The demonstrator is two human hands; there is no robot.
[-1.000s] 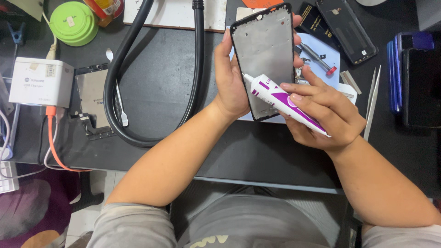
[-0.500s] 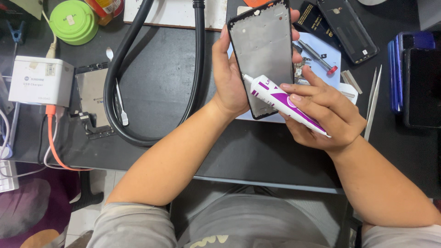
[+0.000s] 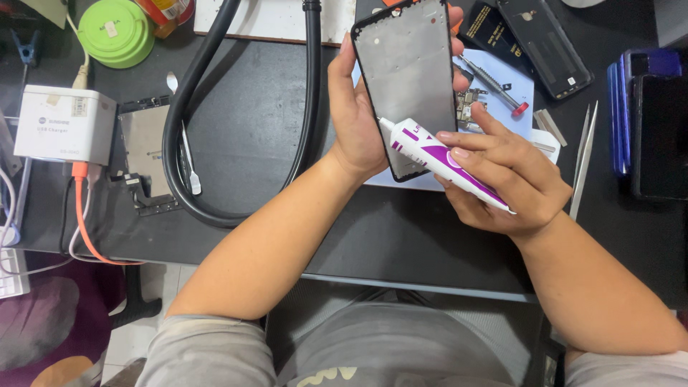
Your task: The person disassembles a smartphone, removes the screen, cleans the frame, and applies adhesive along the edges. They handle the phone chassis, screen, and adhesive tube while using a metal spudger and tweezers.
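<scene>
left hand (image 3: 356, 118) wrapped around the left edge of a dark phone frame (image 3: 410, 79), thumb along the near side, fingertips just showing past the far edge, holding it tilted above the black desk (image 3: 258, 143). right hand (image 3: 502, 179) clamped around a white and purple glue tube (image 3: 441, 159), its nozzle touching the frame's lower left edge. beneath the frame, a pale blue mat (image 3: 517, 86) carrying small circuit parts and a red-tipped screwdriver (image 3: 494, 89). just right of the right hand, silver tweezers (image 3: 582, 158) lying on the desk. farther right, a black phone (image 3: 659, 136) on a blue case. upper right, a dark back cover (image 3: 545, 43). left of the left forearm, a thick black hose (image 3: 215, 93) looping over the desk, a thin metal pry tool (image 3: 188, 161) and a metal plate (image 3: 143, 143) beside it. far left, a white charger box (image 3: 63, 125) with an orange cable (image 3: 82, 215); above it, a green round container (image 3: 116, 32).
</scene>
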